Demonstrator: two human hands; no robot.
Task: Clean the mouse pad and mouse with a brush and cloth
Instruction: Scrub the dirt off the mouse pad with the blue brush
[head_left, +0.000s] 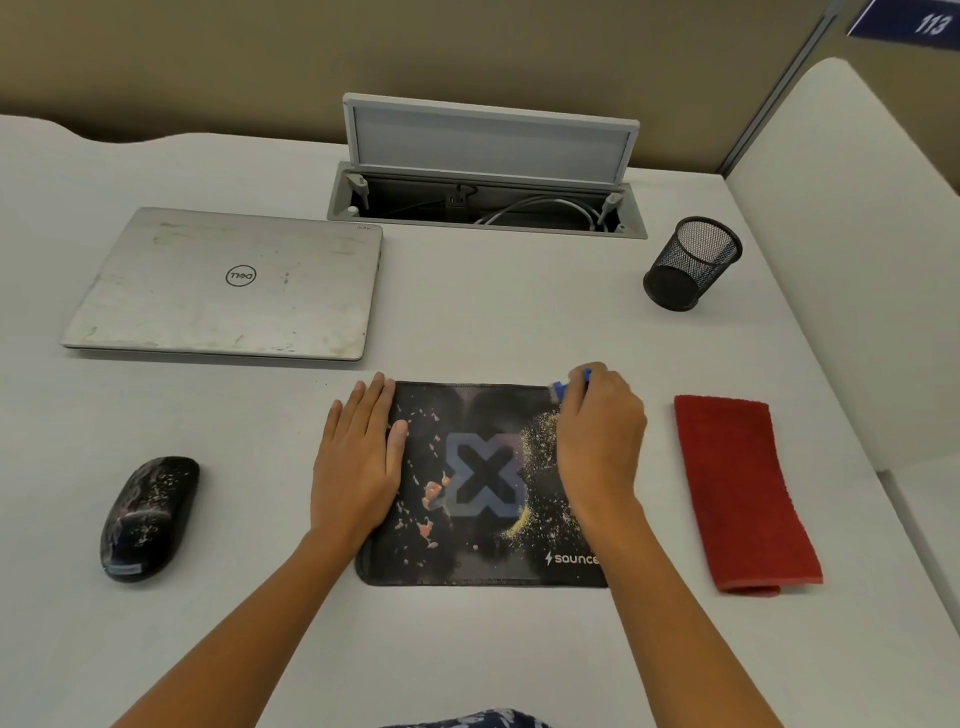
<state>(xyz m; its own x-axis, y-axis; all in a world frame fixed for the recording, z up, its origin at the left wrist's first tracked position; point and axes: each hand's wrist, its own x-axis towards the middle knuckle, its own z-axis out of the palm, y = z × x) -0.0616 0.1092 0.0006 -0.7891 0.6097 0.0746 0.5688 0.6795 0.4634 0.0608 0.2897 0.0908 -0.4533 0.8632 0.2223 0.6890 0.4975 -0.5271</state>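
A dark mouse pad (483, 545) with a grey X print lies in front of me, strewn with pink scraps and yellowish crumbs. My left hand (358, 462) presses flat on its left edge, fingers straight. My right hand (597, 447) grips a blue brush (563, 387) at the pad's far right corner; most of the brush is hidden under the fingers. A black mouse (148, 519), speckled with bits of debris, sits on the desk to the left of the pad. A folded red cloth (743, 493) lies to the right of the pad.
A closed silver laptop (223, 283) lies at the back left. An open cable hatch (485, 208) with its raised lid is at the back centre. A black mesh pen cup (691, 265) stands at the back right. A white partition (841, 249) borders the desk's right side.
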